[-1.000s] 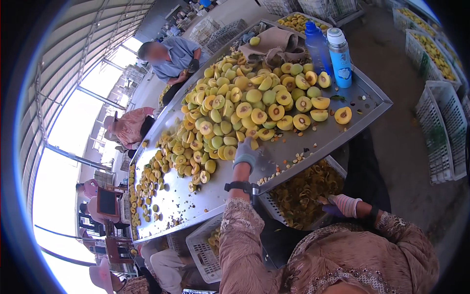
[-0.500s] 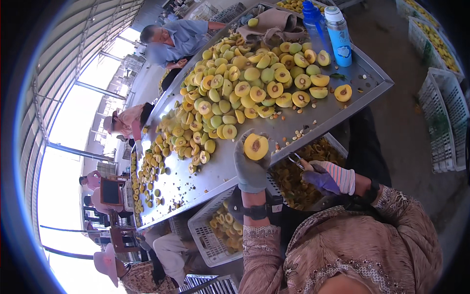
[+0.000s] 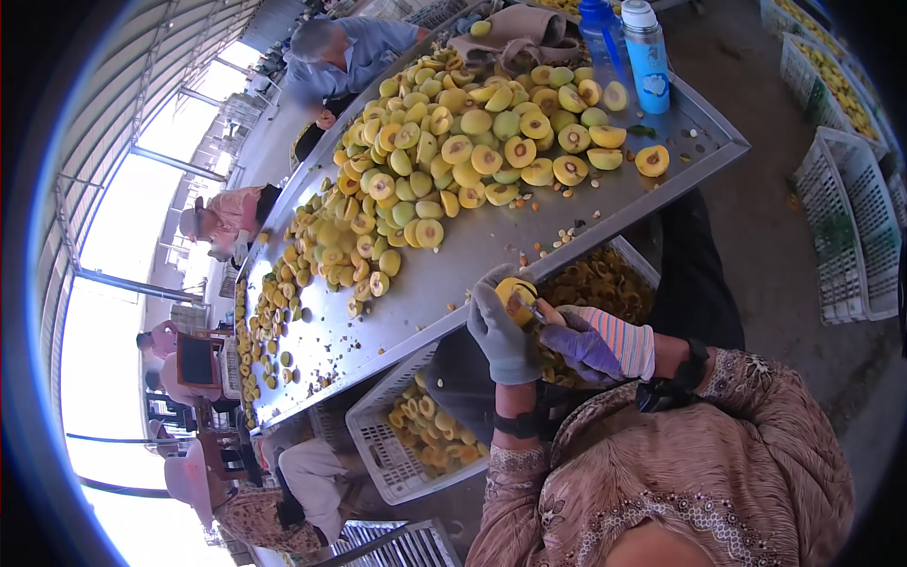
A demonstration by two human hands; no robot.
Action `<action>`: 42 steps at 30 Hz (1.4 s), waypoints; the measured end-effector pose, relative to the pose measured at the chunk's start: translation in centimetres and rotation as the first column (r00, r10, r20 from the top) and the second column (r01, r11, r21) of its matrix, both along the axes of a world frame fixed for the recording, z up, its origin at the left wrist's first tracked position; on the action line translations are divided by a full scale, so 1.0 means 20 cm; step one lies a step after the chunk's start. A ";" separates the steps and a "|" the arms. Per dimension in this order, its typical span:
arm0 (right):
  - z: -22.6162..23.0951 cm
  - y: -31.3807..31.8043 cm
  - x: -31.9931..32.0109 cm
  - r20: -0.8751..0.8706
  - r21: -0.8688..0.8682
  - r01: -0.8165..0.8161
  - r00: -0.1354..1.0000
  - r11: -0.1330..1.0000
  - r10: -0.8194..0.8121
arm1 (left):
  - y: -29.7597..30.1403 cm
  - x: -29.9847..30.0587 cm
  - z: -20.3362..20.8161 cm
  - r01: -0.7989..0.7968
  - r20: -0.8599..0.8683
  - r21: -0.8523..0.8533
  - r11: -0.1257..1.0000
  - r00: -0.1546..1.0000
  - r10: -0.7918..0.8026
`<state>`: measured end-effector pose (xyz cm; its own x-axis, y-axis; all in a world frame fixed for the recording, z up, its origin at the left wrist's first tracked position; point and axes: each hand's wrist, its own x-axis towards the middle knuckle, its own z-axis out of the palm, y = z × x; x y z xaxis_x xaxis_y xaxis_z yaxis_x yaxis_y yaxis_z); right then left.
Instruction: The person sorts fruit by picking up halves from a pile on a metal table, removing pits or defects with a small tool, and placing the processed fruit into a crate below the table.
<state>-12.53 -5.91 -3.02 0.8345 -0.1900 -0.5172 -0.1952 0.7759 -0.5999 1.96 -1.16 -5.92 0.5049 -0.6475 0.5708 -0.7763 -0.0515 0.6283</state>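
My left hand (image 3: 498,337), in a grey glove, is closed around a yellow peach half (image 3: 513,293) just off the table's near edge. The half's cut face is turned toward my right hand (image 3: 593,345), which wears a purple glove with a striped cuff. This hand grips a small pitting tool (image 3: 542,314) with a wooden handle and a metal end. The metal end meets the cut face; its tip is hard to make out. Beyond my hands, a large heap of halved peaches (image 3: 444,156) covers much of the metal table (image 3: 435,293).
Below my hands stands a crate of dark scraps (image 3: 605,288). To its left, a white crate (image 3: 373,444) holds peach pieces. A blue bottle (image 3: 600,38) and a light-blue flask (image 3: 647,66) stand at the far right. Other people (image 3: 345,57) sit along the table.
My right hand has moved left and brought the pitting tool onto the peach half. My left hand has tilted the half toward it. The whole view has shifted slightly.
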 end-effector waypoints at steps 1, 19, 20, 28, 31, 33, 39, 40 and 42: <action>0.01 0.01 0.00 -0.003 0.000 -0.002 1.000 1.000 0.002 | 0.01 -0.01 -0.02 -0.023 0.004 -0.035 0.999 1.000 0.023; -0.07 0.08 -0.10 0.384 0.286 -0.320 0.902 0.903 0.198 | 0.05 -0.09 0.17 0.411 -0.795 -0.499 0.763 0.132 -0.592; -0.09 0.06 -0.09 0.419 0.271 -0.333 0.885 0.903 0.201 | 0.04 -0.08 0.15 0.353 -0.749 -0.552 0.756 0.190 -0.635; -0.70 -0.09 -0.15 -0.381 -0.827 -0.480 0.861 0.293 0.337 | 0.39 0.28 0.12 0.033 -0.342 -0.049 0.998 0.938 -0.048; -0.68 -0.14 -0.17 -0.428 -0.746 -0.530 0.846 0.404 0.319 | 0.73 0.59 0.10 -0.043 -0.578 0.323 0.945 0.782 0.233; -0.64 -0.16 -0.15 -0.454 -0.618 -0.583 0.812 0.527 0.366 | 0.84 0.77 0.15 -0.529 0.473 0.772 0.352 0.848 0.238; -0.73 -0.15 -0.20 -0.356 -0.646 -0.442 0.896 0.623 0.267 | 0.19 1.07 0.37 -0.560 0.429 0.463 0.687 0.820 0.379; -0.75 -0.13 -0.23 -0.309 -0.695 -0.390 0.921 0.605 0.239 | 0.07 1.05 0.36 -0.524 0.434 0.492 0.695 0.840 0.326; -0.83 -0.15 -0.22 -0.187 -0.835 -0.262 0.962 0.484 0.197 | -0.16 1.18 0.26 -0.538 0.531 0.555 0.634 0.816 0.229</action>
<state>-16.91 -8.91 -19.64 0.8913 -0.3681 -0.2649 -0.3462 -0.1748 -0.9217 25.57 -4.37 -0.76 0.6409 -0.7168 0.2746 -0.7376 -0.6741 -0.0381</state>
